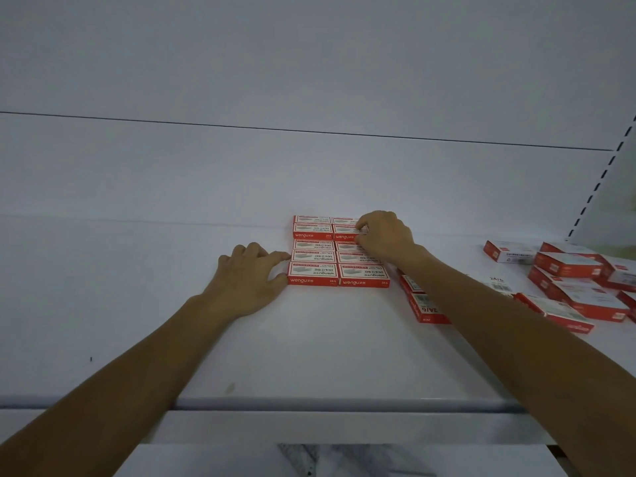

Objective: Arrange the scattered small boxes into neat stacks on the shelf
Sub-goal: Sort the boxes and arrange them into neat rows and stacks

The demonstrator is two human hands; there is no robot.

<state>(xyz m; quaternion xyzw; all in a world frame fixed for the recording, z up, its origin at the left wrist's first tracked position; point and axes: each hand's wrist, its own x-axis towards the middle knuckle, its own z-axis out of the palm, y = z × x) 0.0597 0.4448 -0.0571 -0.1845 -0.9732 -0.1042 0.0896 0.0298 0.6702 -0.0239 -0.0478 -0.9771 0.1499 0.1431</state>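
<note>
- The white shelf [137, 321] carries everything. A plain white back panel [206, 166] with one thin dark seam across it rises behind.
- A slotted upright [600, 185] runs up the right edge of the back panel.
- A grey front rail [309, 404] edges the shelf nearest the person, and both forearms cross over it.
- A heap of loose boxes [578, 284], red and white, lies jumbled at the far right of the shelf. Some overlap and some sit at angles, well apart from the tidy group.
- The right forearm [499, 321] crosses between the heap and the tidy group. It hides part of two stray boxes [425, 306] lying just right of the group.
- The block of boxes [315, 258] sits mid-shelf in two columns side by side, edges touching, reaching back to the rear panel.
- The left hand [247, 280] rests on the shelf just left of the block. Its fingers are loosely bent, holding nothing, with fingertips and thumb touching the block's left side.
- The right hand [387, 235] is curled over the back-right box [346, 232], fingers on its top and thumb against its near face, pinching it. The hand covers that box's right end.
- The two hands are apart, one on each side of the block.
- The red front faces in the block read "wengu" in white, with "24/6" at the right end.
- One stray box shows "24/6" in large figures, upside down from here.
- Print on the white tops is too small to read.
</note>
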